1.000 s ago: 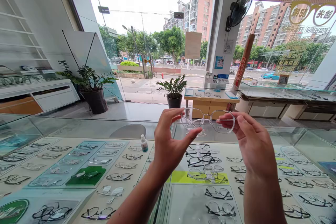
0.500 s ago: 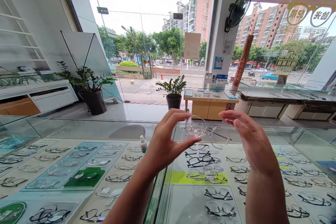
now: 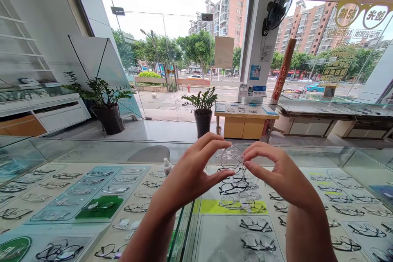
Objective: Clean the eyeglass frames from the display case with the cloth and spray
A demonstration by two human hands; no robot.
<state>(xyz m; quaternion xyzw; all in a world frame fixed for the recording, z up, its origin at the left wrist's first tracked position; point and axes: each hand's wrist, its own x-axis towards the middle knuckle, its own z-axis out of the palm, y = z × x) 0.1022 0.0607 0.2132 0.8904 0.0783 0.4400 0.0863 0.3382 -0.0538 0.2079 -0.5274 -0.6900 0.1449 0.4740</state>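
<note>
A pair of thin-rimmed eyeglasses (image 3: 221,161) is held up above the glass display case. My left hand (image 3: 196,163) grips one lens rim at its top and bottom, between the thumb and fingers. My right hand (image 3: 273,168) is closed in a pinch near the middle of the frame, around the bridge, its thumb and fingertips meeting there. The far lens and the temple arms are partly hidden by the right fingers and hard to make out against the case. Below lie rows of eyeglasses (image 3: 235,188) inside the case.
The glass counter holds many frames on trays, a green cloth (image 3: 100,207) and a yellow strip (image 3: 208,206). A small white bottle (image 3: 166,166) stands left of my hands. Beyond are potted plants (image 3: 202,125), a wooden cabinet (image 3: 244,127) and a wall fan (image 3: 278,8).
My right hand has moved left from beside the eyeglasses and closed its fingers on them near the bridge. My left hand, still gripping the rim, has shifted slightly down and its glasses have turned.
</note>
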